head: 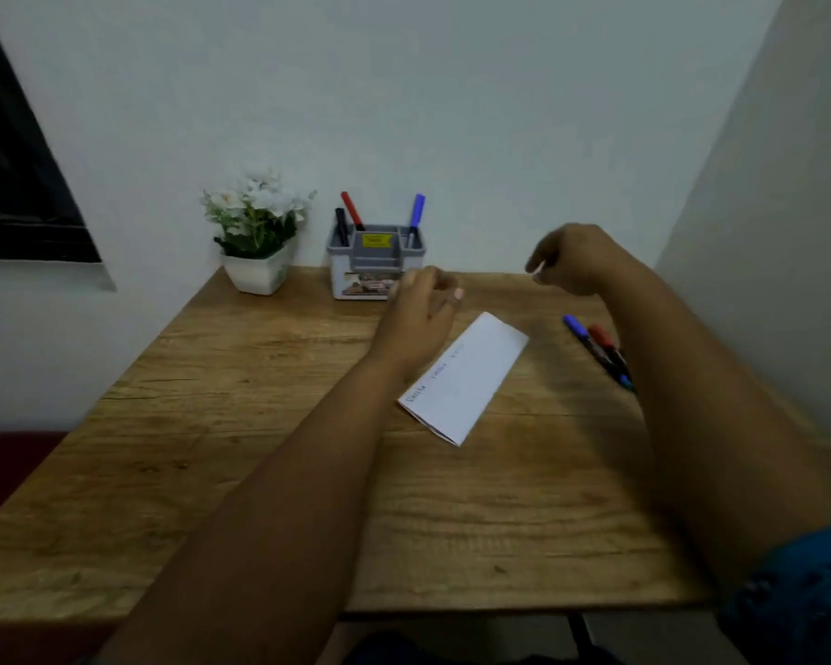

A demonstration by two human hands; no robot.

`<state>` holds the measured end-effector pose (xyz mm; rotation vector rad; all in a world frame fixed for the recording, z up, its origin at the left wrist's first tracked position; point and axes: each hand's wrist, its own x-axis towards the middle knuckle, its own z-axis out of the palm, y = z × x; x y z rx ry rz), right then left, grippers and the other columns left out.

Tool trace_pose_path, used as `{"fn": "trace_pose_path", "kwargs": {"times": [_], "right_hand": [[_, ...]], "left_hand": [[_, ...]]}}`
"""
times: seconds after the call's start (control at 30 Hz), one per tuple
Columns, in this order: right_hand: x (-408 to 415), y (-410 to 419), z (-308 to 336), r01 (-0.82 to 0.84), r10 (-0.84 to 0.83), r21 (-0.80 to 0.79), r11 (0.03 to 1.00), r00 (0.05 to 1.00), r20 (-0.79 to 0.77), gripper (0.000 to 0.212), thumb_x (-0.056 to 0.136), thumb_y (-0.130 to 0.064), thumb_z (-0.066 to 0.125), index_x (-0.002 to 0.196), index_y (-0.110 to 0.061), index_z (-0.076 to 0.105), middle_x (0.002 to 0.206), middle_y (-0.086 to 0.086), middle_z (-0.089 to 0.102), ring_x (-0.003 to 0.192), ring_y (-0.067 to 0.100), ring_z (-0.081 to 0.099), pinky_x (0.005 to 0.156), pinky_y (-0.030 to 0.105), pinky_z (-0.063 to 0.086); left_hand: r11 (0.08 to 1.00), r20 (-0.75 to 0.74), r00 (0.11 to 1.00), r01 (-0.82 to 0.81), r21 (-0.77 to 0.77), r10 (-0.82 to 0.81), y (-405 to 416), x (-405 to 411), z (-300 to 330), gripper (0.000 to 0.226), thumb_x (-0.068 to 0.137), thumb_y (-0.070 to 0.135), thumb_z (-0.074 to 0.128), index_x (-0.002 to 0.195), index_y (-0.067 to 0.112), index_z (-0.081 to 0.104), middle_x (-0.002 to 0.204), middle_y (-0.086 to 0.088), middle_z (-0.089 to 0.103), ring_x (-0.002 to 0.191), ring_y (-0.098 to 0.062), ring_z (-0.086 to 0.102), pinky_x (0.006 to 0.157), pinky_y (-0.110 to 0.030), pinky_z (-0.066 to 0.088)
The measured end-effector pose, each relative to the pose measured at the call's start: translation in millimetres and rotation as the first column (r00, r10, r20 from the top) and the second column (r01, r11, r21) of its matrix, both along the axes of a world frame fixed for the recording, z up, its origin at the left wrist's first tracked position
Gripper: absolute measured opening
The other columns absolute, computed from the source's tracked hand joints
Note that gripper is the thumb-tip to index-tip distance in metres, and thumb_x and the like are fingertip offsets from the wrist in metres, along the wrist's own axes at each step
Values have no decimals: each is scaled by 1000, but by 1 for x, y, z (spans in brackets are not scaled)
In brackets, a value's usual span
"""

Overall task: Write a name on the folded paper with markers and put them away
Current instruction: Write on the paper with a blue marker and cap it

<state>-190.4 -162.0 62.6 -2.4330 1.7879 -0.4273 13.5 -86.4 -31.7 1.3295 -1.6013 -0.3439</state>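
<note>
A folded white paper [471, 376] lies at an angle on the wooden table [260, 424], with small handwriting along its left edge. Two markers, one blue-capped [575, 326] and one red-capped [600, 336], lie side by side to its right, their lower ends hidden behind my right forearm. A grey pen holder [375, 261] at the back holds a black marker [340, 225], a red marker [352, 211] and a blue marker [417, 214]. My left hand [423, 304] hovers just right of the holder with loosely curled fingers, empty. My right hand [572, 256] is raised above the table's back right, fingers hanging down, holding nothing.
A white pot of white flowers [257, 237] stands left of the holder against the wall. A side wall [763, 232] runs close along the table's right edge. A dark window [15, 184] is at the far left.
</note>
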Motion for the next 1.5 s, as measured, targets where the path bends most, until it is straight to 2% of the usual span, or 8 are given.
{"fn": "trace_pose_path", "kwargs": {"times": [0.13, 0.47, 0.73, 1.0, 1.2, 1.27, 1.37, 1.5], "right_hand": [[-58, 18, -31, 188, -185, 81, 979, 982, -43, 9, 80, -14, 75, 87, -19, 77, 100, 7, 73, 86, 17, 63, 78, 27, 51], [-51, 19, -75, 231, -233, 80, 970, 972, 18, 23, 84, -17, 74, 100, -1, 70, 97, 16, 70, 89, 27, 65, 76, 35, 54], [-2, 54, -68, -339, 363, -142, 930, 910, 202, 9, 100, -17, 50, 107, -19, 55, 107, 1, 55, 85, 13, 53, 70, 25, 41], [27, 66, -74, -546, 570, -243, 802, 821, 35, 13, 102, -23, 45, 106, -17, 56, 78, -6, 56, 60, 9, 46, 54, 29, 36], [16, 52, -63, -473, 467, -151, 868, 881, -72, 34, 101, -46, 40, 131, -37, 52, 108, -10, 65, 94, 14, 60, 78, 32, 49], [2, 42, -62, -435, 446, -117, 893, 890, 97, 39, 102, -42, 38, 141, -38, 43, 123, -12, 63, 110, 12, 58, 88, 27, 42], [-20, 28, -71, -391, 336, -4, 920, 785, 521, 40, 106, -22, 35, 139, -44, 36, 94, -2, 66, 81, 15, 59, 74, 28, 47], [-18, 26, -77, -462, -5, 183, 868, 360, 933, 31, 106, -10, 34, 112, -21, 62, 108, 5, 67, 87, 18, 64, 76, 29, 56]], "left_hand": [[1000, 233, 972, 17, -14, -14, 9, -11, -4, 21, 97, 34, 51, 98, 15, 60, 102, -1, 52, 106, -23, 47, 80, -32, 41], [1000, 205, 979, -6, -18, 9, 20, -8, 1, 17, 94, 32, 56, 102, 18, 62, 100, 8, 54, 100, -13, 51, 82, -32, 47], [978, 434, 901, 100, -180, -13, 21, -5, 15, 46, 102, 30, 42, 145, 16, 40, 149, -1, 39, 135, -12, 34, 108, -19, 25], [980, 547, 823, 55, 193, -154, 29, 0, 23, 28, 104, 29, 33, 106, 16, 58, 94, 0, 58, 84, -15, 51, 70, -29, 33], [966, 510, 853, -32, 257, -107, 23, 15, 19, 43, 101, 48, 28, 91, 18, 57, 87, 2, 58, 83, -16, 54, 70, -32, 38], [952, 384, 922, -69, 299, -54, 23, 24, 15, 44, 97, 55, 34, 82, 19, 53, 80, 2, 54, 77, -15, 51, 67, -32, 38], [945, 245, 968, -25, 326, -58, 23, 27, 8, 30, 88, 46, 63, 86, 18, 52, 83, 4, 58, 74, -12, 52, 66, -30, 42], [940, 148, 974, 114, 322, -169, 18, 15, 0, 19, 84, 14, 72, 87, 17, 53, 102, 5, 68, 96, -9, 63, 81, -27, 49]]}}
